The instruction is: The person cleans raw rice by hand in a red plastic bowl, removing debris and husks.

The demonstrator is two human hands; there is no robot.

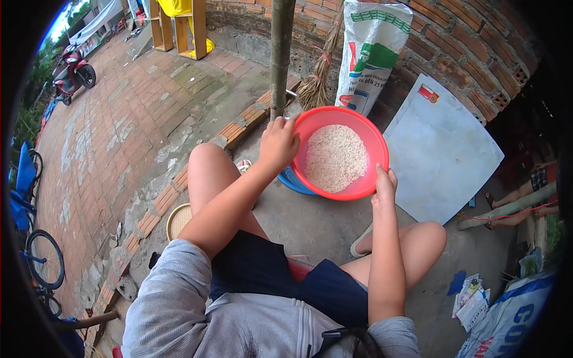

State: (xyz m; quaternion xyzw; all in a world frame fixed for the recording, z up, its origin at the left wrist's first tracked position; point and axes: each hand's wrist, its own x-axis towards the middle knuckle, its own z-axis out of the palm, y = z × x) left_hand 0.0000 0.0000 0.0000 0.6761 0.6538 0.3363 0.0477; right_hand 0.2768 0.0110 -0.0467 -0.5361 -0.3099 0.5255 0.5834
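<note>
A red plastic basin [379, 138] is held up in front of me, tilted slightly, with a heap of pale grains [336, 156] that look like rice inside. My left hand [280, 143] is closed on its left rim, with the fingers curled and partly hidden. On the lower right rim, my right hand [385, 182] grips with the thumb at the edge, its other fingers mostly behind the wall. Below the red basin, part of a blue basin [292, 181] shows; the rest of it is covered.
A grey-white board [444, 155] lies to the right. Ahead stand a bamboo post [280, 59], a straw broom [319, 77] and a white sack [371, 59] by the brick wall. A round woven tray [178, 221] is beside my left leg. Another person's legs [519, 194] show at right.
</note>
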